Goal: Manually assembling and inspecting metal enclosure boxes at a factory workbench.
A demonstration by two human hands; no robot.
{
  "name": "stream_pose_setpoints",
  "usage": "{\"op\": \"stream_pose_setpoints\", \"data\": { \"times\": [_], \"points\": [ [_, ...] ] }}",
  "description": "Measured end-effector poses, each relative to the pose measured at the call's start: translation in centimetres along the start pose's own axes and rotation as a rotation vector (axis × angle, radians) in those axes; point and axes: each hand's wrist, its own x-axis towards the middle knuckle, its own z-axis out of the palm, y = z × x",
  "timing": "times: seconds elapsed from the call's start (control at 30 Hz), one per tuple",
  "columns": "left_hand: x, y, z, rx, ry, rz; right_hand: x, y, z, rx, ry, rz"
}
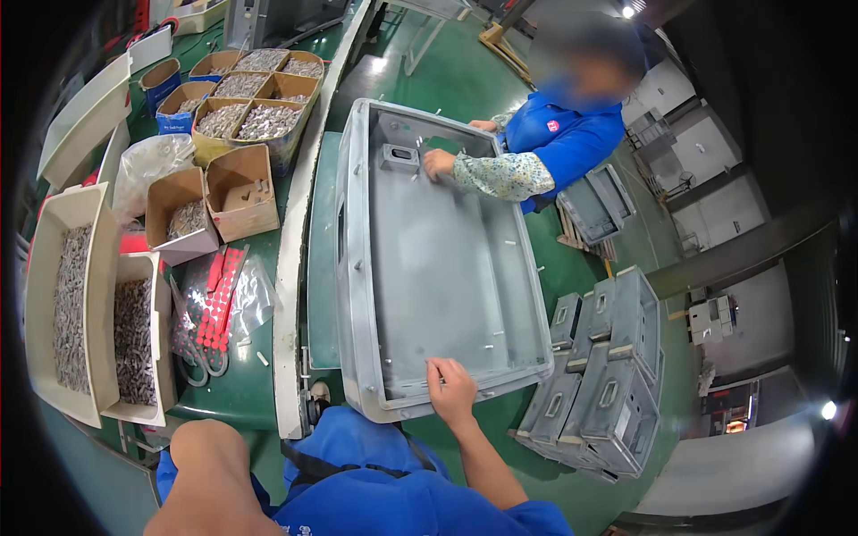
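A large grey metal cabinet shell (438, 259) lies before me, with small white plugs standing out along its edges. My right hand (451, 386) is at its near rim, fingers curled together. Whatever those fingers pinch, if anything, is hidden. At the lower left only my bent left arm (210, 473) shows, close to the camera; the hand itself is outside the picture. Across the shell a co-worker's hand (438, 164) reaches inside, beside a small slotted grey block (399, 158). Their other hand (483, 126) rests by the far rim.
Left of me, a green bench (234, 393) carries cream bins (103, 313) of small metal parts, cardboard boxes (241, 192), a clear bag (152, 170) and a red-dotted sheet (219, 308). Grey metal housings (608, 393) are stacked on the floor at right. A co-worker (572, 134) stands opposite.
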Motion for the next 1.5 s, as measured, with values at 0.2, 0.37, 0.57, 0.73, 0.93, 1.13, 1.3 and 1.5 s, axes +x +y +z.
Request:
{"op": "stream_pose_setpoints", "data": {
  "times": [0.2, 0.37, 0.57, 0.73, 0.93, 1.13, 1.3, 1.5],
  "points": [
    [-1.5, 1.4, -0.2, 0.036, -0.256, 0.008, 0.0, -0.1, 0.0, 0.002, 0.026, -0.013],
    [-3.3, 1.2, -1.8, 0.025, -0.057, 0.176, 0.3, -0.3, -0.1, -0.014, 0.013, -0.022],
    [-9.0, -0.6, -5.1, 0.217, 0.683, -0.050, 0.1, 0.0, -0.3, -0.017, 0.033, -0.020],
    [-15.2, -3.2, -9.7, -0.066, 1.408, -0.208, 0.2, -0.4, -0.2, -0.005, 0.036, -0.031],
    [-20.6, -5.5, -9.6, -0.007, 1.594, -0.383, 0.0, 0.0, 0.2, -0.012, 0.031, -0.022],
    [-20.6, -5.3, -9.4, 0.003, 1.495, -0.396, 0.2, -0.2, -0.3, -0.027, -0.007, -0.035],
    [-18.8, -4.9, -9.5, 0.016, 1.372, -0.423, 0.2, -0.4, -0.2, -0.017, 0.005, -0.027],
    [-19.0, -5.8, -9.5, -0.089, 1.381, -0.413, 0.2, -0.4, -0.1, -0.033, -0.008, -0.006]
  ]
}}
